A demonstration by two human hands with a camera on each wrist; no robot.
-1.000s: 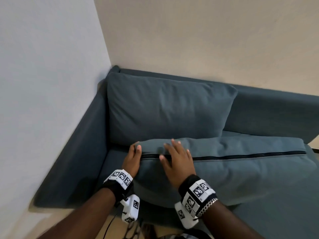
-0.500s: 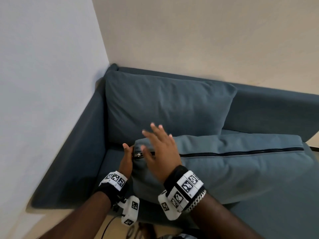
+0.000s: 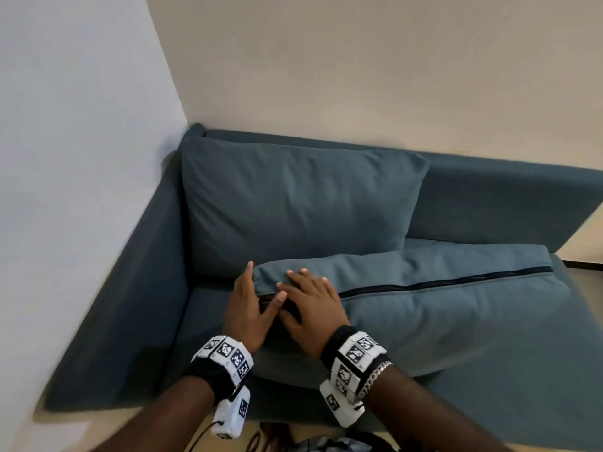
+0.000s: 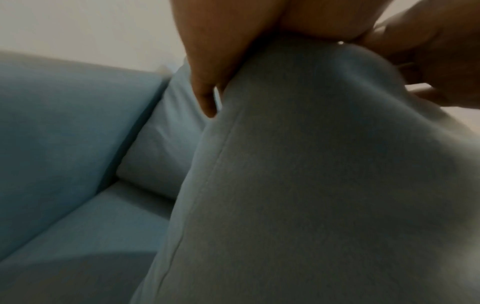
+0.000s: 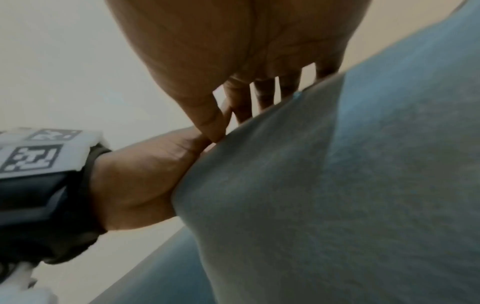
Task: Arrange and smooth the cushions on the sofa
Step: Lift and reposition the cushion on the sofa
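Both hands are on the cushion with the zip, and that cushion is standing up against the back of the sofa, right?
Not quite. Both hands, left hand and right hand, are on the cushion with the zip, but it lies flat on the seat. The head view shows only the other cushion standing against the back of the sofa.

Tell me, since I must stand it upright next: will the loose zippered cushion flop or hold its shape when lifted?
The loose cushion probably sags: it dents under the right hand and left hand. Its creased plumpness suggests soft, light filling. It shouldn't roll.
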